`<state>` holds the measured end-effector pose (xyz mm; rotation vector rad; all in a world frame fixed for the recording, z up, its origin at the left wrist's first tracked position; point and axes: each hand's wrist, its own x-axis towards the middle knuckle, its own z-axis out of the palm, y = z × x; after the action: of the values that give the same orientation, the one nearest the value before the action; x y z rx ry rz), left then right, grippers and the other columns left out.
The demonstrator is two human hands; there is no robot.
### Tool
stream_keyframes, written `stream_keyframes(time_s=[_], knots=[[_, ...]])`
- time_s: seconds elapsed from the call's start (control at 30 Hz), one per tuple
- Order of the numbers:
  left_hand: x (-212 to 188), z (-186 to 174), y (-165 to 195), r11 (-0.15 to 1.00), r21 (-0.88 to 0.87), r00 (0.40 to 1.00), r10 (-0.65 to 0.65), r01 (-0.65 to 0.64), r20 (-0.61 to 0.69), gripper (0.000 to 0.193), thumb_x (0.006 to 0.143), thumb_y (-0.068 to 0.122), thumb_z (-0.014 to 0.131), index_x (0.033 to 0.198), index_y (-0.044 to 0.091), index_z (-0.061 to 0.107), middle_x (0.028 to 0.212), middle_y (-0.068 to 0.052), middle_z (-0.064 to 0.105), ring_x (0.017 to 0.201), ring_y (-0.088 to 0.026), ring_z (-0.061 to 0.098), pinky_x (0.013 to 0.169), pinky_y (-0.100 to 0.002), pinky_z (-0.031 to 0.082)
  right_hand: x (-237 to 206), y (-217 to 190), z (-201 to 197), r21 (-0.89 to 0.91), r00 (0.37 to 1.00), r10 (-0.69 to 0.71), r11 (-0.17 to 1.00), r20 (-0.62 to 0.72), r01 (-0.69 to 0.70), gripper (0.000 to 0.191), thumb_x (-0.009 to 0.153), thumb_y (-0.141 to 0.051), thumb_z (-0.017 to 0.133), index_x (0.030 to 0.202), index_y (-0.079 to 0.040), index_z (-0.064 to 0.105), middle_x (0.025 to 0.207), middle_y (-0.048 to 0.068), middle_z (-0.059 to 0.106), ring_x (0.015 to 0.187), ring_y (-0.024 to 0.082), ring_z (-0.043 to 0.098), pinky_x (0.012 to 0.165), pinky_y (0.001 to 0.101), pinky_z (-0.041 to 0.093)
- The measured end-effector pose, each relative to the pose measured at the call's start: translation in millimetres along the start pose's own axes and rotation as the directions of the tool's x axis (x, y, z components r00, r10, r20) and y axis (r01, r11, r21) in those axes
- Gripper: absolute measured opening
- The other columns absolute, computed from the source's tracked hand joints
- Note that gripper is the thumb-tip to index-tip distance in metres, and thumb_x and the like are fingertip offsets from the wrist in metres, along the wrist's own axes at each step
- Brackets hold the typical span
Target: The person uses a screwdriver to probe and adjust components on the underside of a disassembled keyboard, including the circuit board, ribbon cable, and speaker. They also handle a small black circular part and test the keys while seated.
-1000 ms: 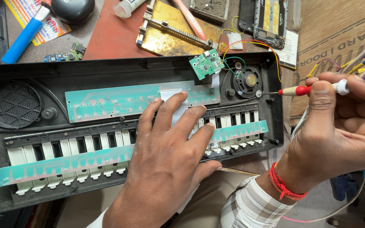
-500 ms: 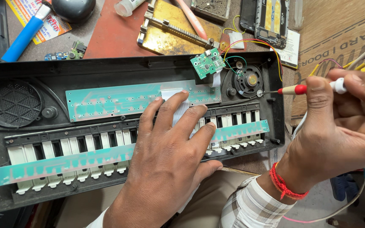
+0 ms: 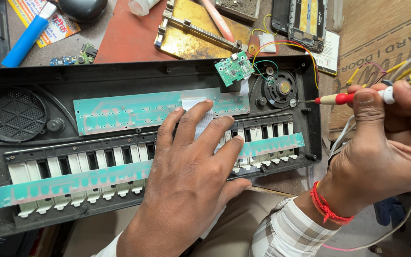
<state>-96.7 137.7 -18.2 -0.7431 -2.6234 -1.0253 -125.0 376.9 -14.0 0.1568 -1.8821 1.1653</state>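
Screwdriver (image 3: 353, 98), clamped in my right hand (image 3: 386, 147) fingers, lies level pointing left, tip on the screw (image 3: 292, 102) beside the speaker (image 3: 281, 88); left hand (image 3: 191, 176) fingers splayed flat on keyboard shell (image 3: 34, 78).

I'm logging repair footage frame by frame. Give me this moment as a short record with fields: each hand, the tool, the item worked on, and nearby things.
left hand: the left hand lies flat, fingers spread, on the opened keyboard case
right hand: the right hand grips a screwdriver
tool tip: at a screw beside the small round speaker
inside case: long green circuit boards, white key undersides, small green board
nearby: blue handle, brass-coloured jig
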Motion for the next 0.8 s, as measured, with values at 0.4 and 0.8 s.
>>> stream_keyframes(time_s=[0.4,0.8], knots=[[0.2,-1.1,0.2,1.000,-0.009,1.000,-0.006,0.006,0.009,0.057,0.068,0.044,0.083,0.111,0.007,0.074,0.133,-0.016,0.061,0.140,-0.040,0.041,0.119,-0.063,0.021,1.2,-3.8,4.2,-0.074,0.973,-0.171,0.980,0.155,0.184,0.025,0.109,0.021,0.064,0.129,0.009,0.055,0.118,0.025,0.067,0.102,0.026,0.072,0.095,0.0314,0.065],[1.0,-1.2,0.4,1.000,-0.016,1.000,-0.009,0.009,0.015,0.057,0.068,0.043,0.084,0.110,0.006,0.074,0.132,-0.017,0.062,0.140,-0.040,0.041,0.119,-0.063,0.020,1.3,-13.7,11.1,-0.059,0.998,-0.034,0.998,0.054,0.038,0.028,0.107,0.018,0.079,0.122,0.010,0.057,0.112,0.020,0.071,0.102,0.024,0.077,0.098,0.0316,0.070]])
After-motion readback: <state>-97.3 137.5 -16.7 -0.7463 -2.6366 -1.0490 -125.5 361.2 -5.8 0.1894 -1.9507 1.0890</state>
